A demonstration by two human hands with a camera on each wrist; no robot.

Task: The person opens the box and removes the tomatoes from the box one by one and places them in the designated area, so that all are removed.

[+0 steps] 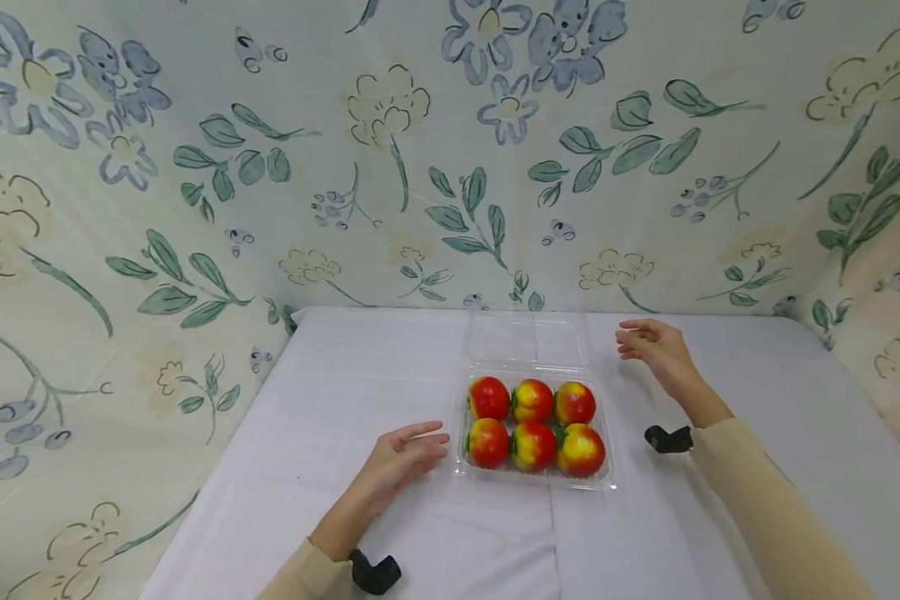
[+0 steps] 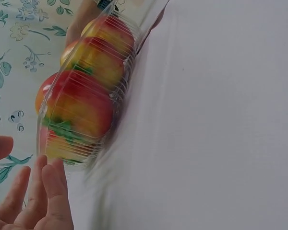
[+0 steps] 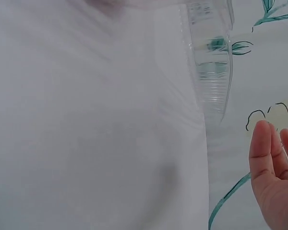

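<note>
Looking from the person's side of the table, I find the beige left sleeve (image 1: 311, 575) nearest, with a black wrist mount (image 1: 375, 575) beside the cuff. Ahead of it the left hand (image 1: 403, 462) is relaxed, thumb and fingers spread apart, holding nothing, its fingertips just beside the near-left wall of a clear plastic clamshell box (image 1: 540, 480).

The box sits between the two hands, to the right of the left one and nearer the person than the right one. Inside are six red-and-yellow, persimmon-like fruits (image 1: 534, 446) with green calyxes, in two rows of three; the close rows and low walls presumably stop such round things rolling toward either hand.

Past the fruits, the right hand (image 1: 660, 354) hangs beyond its beige right sleeve (image 1: 772, 508), fingers loosely extended, likewise holding nothing. Just to its left, apart from its fingertips, the see-through lid (image 1: 525, 340) is tipped back, which leaves the fruits uncovered. With one hand at each side, I would judge both box and lid within easy reach.

White cloth (image 1: 360, 358) lies under everything; beyond both hands hangs a floral curtain (image 1: 450, 125).
</note>
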